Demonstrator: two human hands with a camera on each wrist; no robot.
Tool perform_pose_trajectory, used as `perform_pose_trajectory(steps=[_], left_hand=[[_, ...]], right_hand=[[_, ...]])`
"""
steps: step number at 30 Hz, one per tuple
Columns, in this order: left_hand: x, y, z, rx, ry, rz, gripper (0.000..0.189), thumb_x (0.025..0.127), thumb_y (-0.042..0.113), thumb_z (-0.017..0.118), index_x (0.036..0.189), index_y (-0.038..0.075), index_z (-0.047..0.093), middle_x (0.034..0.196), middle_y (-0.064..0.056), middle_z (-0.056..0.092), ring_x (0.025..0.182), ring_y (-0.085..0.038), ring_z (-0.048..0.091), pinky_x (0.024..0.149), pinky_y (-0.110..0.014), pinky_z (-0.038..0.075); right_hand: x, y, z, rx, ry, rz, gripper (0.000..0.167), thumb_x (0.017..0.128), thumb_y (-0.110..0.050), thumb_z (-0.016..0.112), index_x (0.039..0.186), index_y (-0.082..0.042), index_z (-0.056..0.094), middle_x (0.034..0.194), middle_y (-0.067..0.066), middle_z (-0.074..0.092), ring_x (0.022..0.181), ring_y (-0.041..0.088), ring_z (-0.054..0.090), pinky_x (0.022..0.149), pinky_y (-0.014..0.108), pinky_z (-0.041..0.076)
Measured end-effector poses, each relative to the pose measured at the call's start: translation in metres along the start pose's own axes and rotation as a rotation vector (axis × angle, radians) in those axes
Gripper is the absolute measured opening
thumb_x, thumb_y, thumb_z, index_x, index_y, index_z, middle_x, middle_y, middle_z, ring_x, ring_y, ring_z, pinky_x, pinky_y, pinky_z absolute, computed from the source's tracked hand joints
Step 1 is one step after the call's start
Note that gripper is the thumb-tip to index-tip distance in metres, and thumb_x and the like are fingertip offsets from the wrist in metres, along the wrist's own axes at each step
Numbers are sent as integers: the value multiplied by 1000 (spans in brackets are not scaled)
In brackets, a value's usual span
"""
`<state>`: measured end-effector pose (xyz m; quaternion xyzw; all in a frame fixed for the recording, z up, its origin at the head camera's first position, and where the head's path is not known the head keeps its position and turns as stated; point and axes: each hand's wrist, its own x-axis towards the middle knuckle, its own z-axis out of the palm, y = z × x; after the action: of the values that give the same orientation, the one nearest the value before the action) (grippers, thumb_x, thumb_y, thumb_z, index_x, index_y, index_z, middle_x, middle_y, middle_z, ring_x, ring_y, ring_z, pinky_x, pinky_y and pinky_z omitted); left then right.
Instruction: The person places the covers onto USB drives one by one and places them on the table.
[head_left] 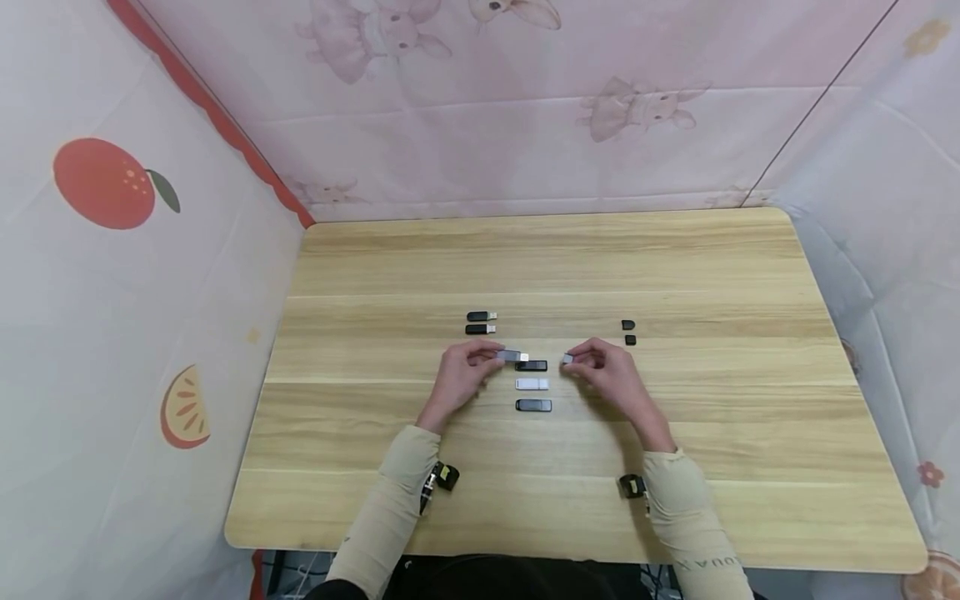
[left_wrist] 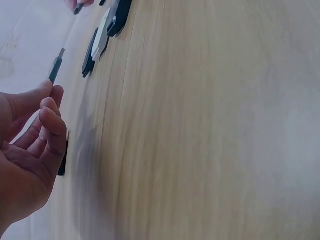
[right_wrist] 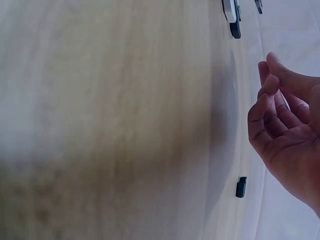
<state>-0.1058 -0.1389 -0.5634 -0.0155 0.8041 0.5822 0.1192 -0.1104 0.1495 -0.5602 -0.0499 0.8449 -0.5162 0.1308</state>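
My left hand point(head_left: 461, 372) pinches a grey USB flash drive point(head_left: 509, 356) by its rear end, its bare metal plug pointing right. In the left wrist view the flash drive point(left_wrist: 56, 67) stands out past the thumb and fingertip, above the table. Across a gap, my right hand point(head_left: 609, 372) pinches a small grey cap point(head_left: 567, 358) between thumb and fingers. In the right wrist view the fingertips of that hand point(right_wrist: 287, 117) hide the cap. Between and below the hands lie a black flash drive point(head_left: 534, 366), a white one point(head_left: 532, 384) and a dark grey one point(head_left: 533, 406).
Two black flash drives point(head_left: 480, 329) with bare plugs lie at the left, beyond my left hand. Two small black caps point(head_left: 628, 325) lie beyond my right hand. The wooden table point(head_left: 375, 267) meets patterned cloth walls point(head_left: 487, 158) at its back and sides.
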Motion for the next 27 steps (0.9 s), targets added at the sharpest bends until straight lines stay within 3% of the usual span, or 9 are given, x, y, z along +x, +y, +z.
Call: perform_pose_trajectory(steps=[10, 27], left_hand=[[-1, 7, 9, -26, -24, -58, 27, 94, 12, 79, 120, 13, 78, 103, -9, 79, 59, -24, 63, 46, -22, 49], [1, 8, 17, -77, -39, -58, 24, 92, 12, 81, 116, 11, 79, 103, -11, 80, 58, -17, 61, 47, -20, 47]], right_hand=[[2, -11, 11, 9, -36, -15, 26, 90, -13, 83, 114, -5, 74, 99, 13, 78, 82, 28, 71, 64, 24, 56], [7, -18, 21, 19, -48, -43, 21, 92, -12, 82, 111, -8, 75, 96, 11, 79, 78, 28, 69, 60, 21, 51]])
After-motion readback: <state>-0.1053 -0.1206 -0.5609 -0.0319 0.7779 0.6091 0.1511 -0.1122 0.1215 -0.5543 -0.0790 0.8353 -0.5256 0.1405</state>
